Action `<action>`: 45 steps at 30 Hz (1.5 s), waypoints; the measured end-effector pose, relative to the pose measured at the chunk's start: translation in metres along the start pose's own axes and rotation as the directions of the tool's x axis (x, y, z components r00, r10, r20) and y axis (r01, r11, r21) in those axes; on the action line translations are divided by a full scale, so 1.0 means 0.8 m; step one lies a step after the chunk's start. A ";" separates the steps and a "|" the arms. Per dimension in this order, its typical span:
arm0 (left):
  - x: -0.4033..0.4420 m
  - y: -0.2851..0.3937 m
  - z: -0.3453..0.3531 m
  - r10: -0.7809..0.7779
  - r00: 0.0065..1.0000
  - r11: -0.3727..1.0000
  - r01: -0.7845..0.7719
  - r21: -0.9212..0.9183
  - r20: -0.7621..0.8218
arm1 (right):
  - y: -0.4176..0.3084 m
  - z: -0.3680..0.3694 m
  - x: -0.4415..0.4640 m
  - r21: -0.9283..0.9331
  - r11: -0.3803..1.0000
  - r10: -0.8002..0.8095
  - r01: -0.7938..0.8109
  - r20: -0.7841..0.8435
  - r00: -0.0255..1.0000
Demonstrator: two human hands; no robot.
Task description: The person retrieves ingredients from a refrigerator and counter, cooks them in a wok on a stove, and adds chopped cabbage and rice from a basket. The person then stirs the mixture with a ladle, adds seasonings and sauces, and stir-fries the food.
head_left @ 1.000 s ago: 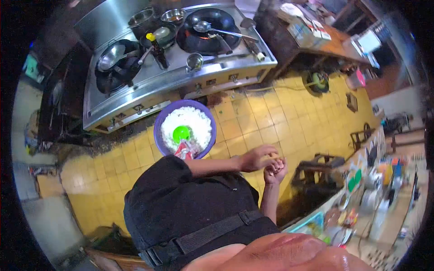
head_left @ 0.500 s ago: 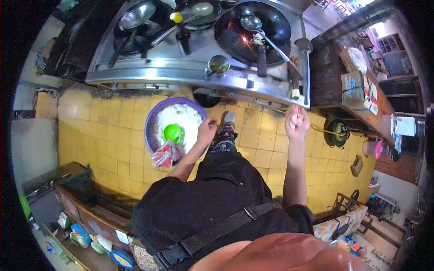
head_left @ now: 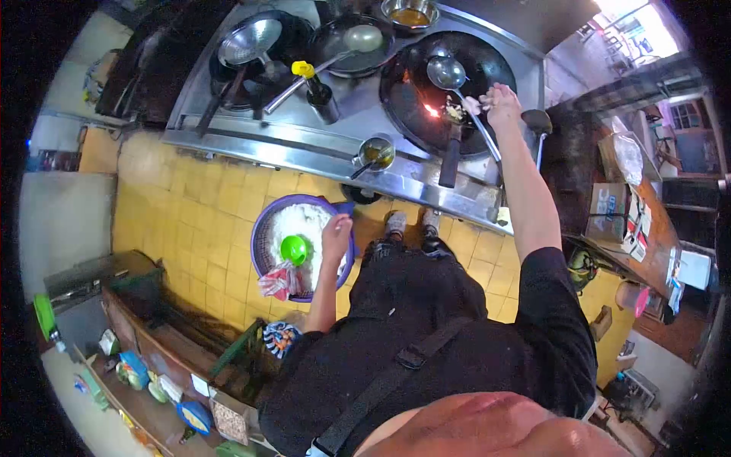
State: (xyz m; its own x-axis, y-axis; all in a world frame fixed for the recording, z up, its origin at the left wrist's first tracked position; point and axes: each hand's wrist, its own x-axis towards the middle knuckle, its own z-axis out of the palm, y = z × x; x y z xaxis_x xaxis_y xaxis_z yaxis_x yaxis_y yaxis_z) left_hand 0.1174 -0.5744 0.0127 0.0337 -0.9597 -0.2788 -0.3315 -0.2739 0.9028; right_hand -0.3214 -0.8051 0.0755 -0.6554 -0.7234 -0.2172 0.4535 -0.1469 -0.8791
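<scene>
My right hand (head_left: 499,107) is over the right side of the large black wok (head_left: 411,99), its fingers curled round something pale that I cannot make out. A long-handled ladle (head_left: 448,74) rests across the wok, beside a small dark-handled pan (head_left: 451,156) with pale bits in it. An orange flame shows near them. My left hand (head_left: 336,232), fingers curled, is above the right part of the purple basket (head_left: 259,247) of white rice. A green bowl (head_left: 294,249) and a red-and-white cloth (head_left: 280,280) lie in the basket.
A yellow-capped bottle (head_left: 320,99), a metal cup (head_left: 376,152), a black pan (head_left: 352,46) and a strainer (head_left: 251,43) stand on the stove (head_left: 289,145). A wooden table (head_left: 656,236) with a box (head_left: 607,209) is at the right, a shelf (head_left: 152,365) at lower left.
My right hand has moved forward from beside the stove to over the wok. My left hand stays by the basket. The view has shifted, and both feet now show on the floor.
</scene>
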 end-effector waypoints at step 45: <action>-0.189 -0.117 0.370 -0.399 0.898 0.866 0.304 0.396 0.183 | -0.435 -0.551 0.327 -0.855 -0.456 -0.252 0.247 0.390 0.886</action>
State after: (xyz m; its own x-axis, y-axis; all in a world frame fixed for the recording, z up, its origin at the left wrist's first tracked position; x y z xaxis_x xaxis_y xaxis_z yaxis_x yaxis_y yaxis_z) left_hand -0.1359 -0.3856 -0.1269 -0.0097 -0.7415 -0.6709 -0.6503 -0.5049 0.5675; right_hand -0.9170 -0.6463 0.1374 -0.4590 -0.8668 0.1947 -0.8851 0.4652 -0.0157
